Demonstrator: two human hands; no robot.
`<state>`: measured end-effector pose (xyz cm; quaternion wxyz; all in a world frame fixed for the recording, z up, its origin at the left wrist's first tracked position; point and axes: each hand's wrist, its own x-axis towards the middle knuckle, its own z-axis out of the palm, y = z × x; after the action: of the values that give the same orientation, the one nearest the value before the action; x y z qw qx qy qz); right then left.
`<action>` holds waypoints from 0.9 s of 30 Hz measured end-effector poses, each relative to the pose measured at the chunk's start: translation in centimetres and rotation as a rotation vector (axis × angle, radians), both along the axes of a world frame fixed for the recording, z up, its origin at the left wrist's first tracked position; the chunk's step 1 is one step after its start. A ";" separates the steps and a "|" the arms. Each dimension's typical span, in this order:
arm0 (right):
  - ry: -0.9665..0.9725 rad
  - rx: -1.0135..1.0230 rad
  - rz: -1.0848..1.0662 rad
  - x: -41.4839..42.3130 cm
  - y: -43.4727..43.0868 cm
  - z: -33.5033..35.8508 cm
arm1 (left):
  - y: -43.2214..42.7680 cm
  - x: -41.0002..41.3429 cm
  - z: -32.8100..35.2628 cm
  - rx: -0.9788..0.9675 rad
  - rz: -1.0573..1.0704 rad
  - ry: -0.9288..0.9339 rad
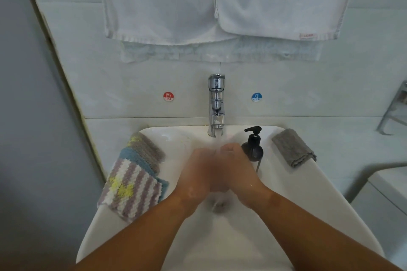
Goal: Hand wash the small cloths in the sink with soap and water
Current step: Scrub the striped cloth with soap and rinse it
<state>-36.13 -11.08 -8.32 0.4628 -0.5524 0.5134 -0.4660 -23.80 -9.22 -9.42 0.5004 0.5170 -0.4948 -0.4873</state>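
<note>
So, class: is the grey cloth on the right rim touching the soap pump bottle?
Apart. The head view shows bare white sink rim between the grey cloth and the soap pump bottle.

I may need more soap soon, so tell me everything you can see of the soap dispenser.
The soap dispenser is a dark, round-bodied bottle, seemingly tinted translucent plastic or glass, with a black pump head whose nozzle points left. It stands upright on the sink rim right of the tap, just behind the right hand. Whether they touch is unclear. Its fill level cannot be read.

Glossy chrome faucet (216, 105), smooth white sink (286, 182), nubby, seemingly knitted striped cloth (132, 189).
</note>
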 end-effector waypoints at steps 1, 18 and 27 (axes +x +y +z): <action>-0.059 0.000 0.008 0.0 0.1 0.2 | 0.1 0.1 0.2 -0.003 0.002 0.049; 0.296 -0.094 -0.081 1.4 -0.3 -0.9 | 0.0 -0.8 0.2 -0.123 0.142 -0.539; 0.252 -0.133 0.017 0.7 0.3 -1.1 | 0.1 -0.4 0.8 -0.101 0.169 -0.575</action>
<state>-35.41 -10.77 -9.46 0.3609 -0.6403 0.5307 -0.4221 -24.18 -9.10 -8.66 0.4037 0.6476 -0.5951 -0.2522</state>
